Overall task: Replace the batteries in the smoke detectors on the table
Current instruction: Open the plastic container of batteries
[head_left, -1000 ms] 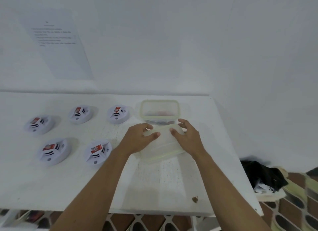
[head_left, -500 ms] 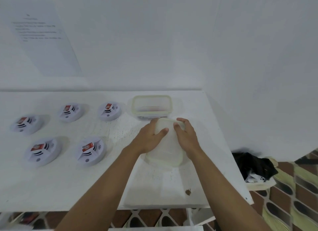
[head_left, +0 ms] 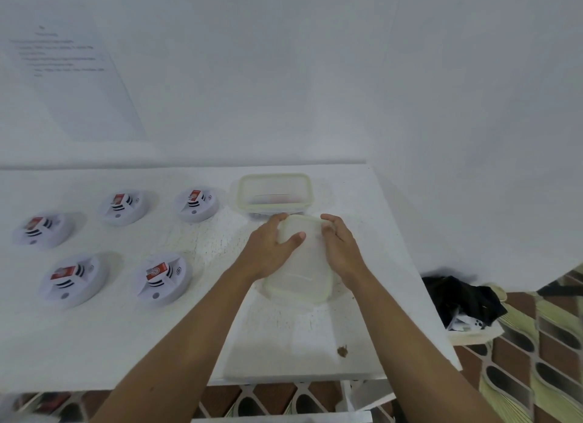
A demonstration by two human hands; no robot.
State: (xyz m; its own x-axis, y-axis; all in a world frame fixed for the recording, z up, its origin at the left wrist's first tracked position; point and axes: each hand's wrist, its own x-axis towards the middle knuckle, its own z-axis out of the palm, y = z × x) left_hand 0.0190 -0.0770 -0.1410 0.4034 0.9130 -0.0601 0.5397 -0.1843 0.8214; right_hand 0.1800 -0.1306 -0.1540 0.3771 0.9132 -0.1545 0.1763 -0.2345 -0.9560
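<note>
Both forearms reach forward over the table [head_left: 94, 343]. The left hand [head_left: 268, 249] and right hand [head_left: 342, 249] press flat, fingers loosely spread, on the sides of a translucent lid [head_left: 299, 277] near the right edge. The open container [head_left: 274, 192] sits just behind. Five smoke detectors [head_left: 164, 277] lie toward the left.

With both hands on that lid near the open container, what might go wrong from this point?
1. The lid lies right beside the open container; sliding it away from the person may knock the container.
2. The left hand and right hand grip only the lid's far end, so it may slip.
3. Five smoke detectors lie open, batteries exposed, near the left arm's sweep.
</note>
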